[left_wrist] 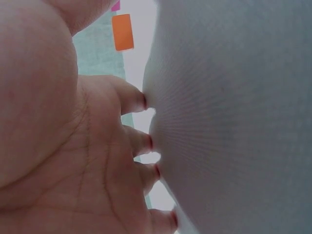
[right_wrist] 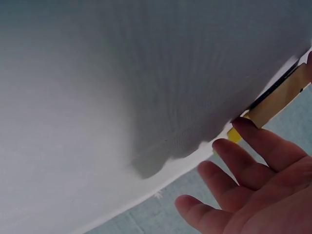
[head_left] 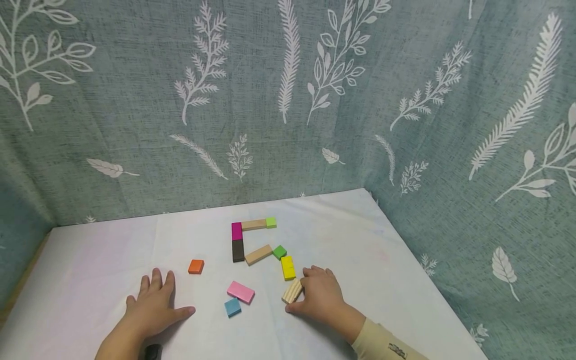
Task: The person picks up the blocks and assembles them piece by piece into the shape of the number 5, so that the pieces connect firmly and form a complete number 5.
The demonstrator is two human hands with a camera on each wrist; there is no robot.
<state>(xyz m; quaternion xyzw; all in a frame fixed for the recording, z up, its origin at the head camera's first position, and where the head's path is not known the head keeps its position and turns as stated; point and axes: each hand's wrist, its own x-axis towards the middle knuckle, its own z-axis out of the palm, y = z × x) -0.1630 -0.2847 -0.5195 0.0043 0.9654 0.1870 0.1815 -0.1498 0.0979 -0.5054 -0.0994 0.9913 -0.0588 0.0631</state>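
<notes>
My right hand (head_left: 321, 295) holds a cream ridged block (head_left: 292, 291) between thumb and index finger, low at the white cloth. In the right wrist view the block's plain wooden side (right_wrist: 279, 101) shows between the index fingertip and the thumb, and the other fingers are spread. Just beyond it lies a yellow block (head_left: 288, 268), followed by a green block (head_left: 280, 252) and a wooden block (head_left: 258, 255). On the left, my left hand (head_left: 153, 307) rests with spread fingers, fingertips at the cloth. Nearest to it is an orange block (head_left: 196, 266).
A dark brown block (head_left: 237, 251), a magenta block (head_left: 236, 231), another wooden block (head_left: 254, 225) and a light green block (head_left: 271, 222) continue the bent line. Between the hands lie a pink block (head_left: 240, 292) and a blue block (head_left: 232, 307). Patterned curtains (head_left: 270, 150) border the table.
</notes>
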